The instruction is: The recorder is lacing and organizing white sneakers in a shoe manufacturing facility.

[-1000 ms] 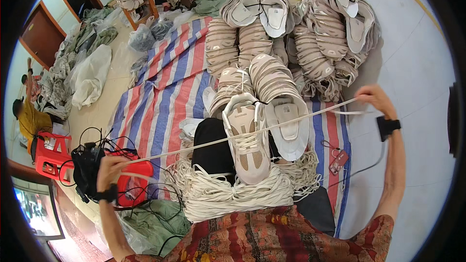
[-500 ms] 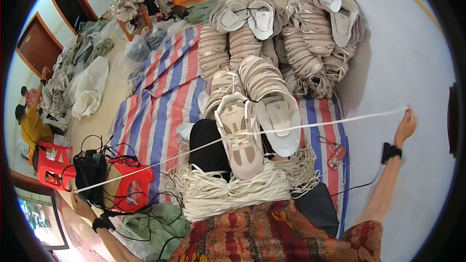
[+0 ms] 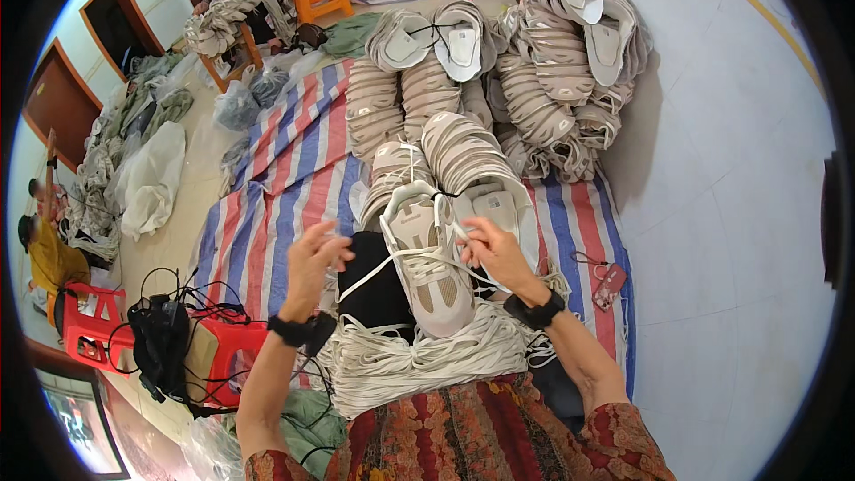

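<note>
A beige and white sneaker upper (image 3: 435, 283) stands before me, toe toward me, its shoelace (image 3: 372, 274) threaded across the front. The lace ends run out loosely to both sides. My left hand (image 3: 313, 265) is raised left of the shoe, fingers loosely bent and apart, with no lace visible in them. At the shoe's right collar, my right hand (image 3: 497, 254) has its fingers pinched at a white strand that looks like the lace; the fingertips are partly hidden. A thick bundle of cream laces (image 3: 427, 365) lies across my lap.
Nested stacks of shoe uppers (image 3: 472, 156) stand ahead on a striped tarp (image 3: 267, 205). Red stools (image 3: 233, 347) with black cables and a black bag (image 3: 160, 330) are at left. A red card holder (image 3: 609, 287) lies right. Other people work at far left and back.
Both hands have come in from far out on either side to beside the shoe. The lace, stretched tight across the view before, now hangs slack.
</note>
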`<state>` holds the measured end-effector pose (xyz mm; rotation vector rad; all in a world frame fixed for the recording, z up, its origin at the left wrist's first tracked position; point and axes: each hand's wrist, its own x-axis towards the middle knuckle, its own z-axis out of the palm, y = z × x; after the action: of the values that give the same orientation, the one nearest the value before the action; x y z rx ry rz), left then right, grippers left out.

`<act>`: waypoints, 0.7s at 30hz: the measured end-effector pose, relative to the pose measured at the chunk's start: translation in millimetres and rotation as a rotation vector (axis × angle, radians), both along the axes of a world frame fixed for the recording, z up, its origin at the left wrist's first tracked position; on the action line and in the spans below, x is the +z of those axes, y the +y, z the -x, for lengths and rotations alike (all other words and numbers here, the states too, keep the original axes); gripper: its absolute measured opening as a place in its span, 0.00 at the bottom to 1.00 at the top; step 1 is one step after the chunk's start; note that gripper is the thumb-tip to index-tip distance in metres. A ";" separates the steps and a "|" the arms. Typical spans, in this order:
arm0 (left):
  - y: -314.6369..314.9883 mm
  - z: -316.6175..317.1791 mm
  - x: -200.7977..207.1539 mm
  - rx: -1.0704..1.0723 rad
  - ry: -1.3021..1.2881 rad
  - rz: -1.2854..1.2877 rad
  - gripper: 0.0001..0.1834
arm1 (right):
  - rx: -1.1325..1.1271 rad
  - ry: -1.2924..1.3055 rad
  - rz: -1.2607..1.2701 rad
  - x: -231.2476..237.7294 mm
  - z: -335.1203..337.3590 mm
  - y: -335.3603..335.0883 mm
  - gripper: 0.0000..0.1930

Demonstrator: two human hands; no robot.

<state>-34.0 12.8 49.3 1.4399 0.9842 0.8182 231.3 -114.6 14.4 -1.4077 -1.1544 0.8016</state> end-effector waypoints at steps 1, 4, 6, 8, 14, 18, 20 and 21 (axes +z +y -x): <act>-1.0 -14.0 0.9 0.007 -0.025 -0.002 0.16 | 0.016 0.085 0.167 -6.3 0.3 3.4 0.12; -4.9 -48.0 -2.8 -0.159 -0.003 0.107 0.12 | 0.023 -0.146 0.231 -18.5 -1.7 7.8 0.10; -8.3 -64.4 -8.0 -0.241 -0.084 0.222 0.09 | 0.037 -0.195 0.164 -19.9 -3.0 8.2 0.09; -9.7 -74.1 -11.8 -0.262 -0.034 0.191 0.09 | 0.017 -0.251 0.156 -17.1 -4.3 8.3 0.09; -18.5 -88.6 -19.6 -0.308 -0.157 0.275 0.10 | 0.040 0.275 0.290 -9.7 -7.5 12.7 0.10; -20.1 -94.8 -20.7 -0.408 -0.030 0.207 0.10 | 0.030 0.105 0.185 -16.0 -1.7 17.9 0.09; -20.5 -96.6 -19.9 -0.413 0.048 0.202 0.10 | 0.008 0.037 0.154 -19.9 0.9 19.2 0.08; -20.6 -97.2 -19.6 -0.443 0.117 0.193 0.10 | -0.029 -0.009 0.099 -21.8 1.8 19.1 0.08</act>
<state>63.1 -7.8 29.7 1.4738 0.7643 0.3107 229.5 -95.5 -7.4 -1.5077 -1.1114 0.8429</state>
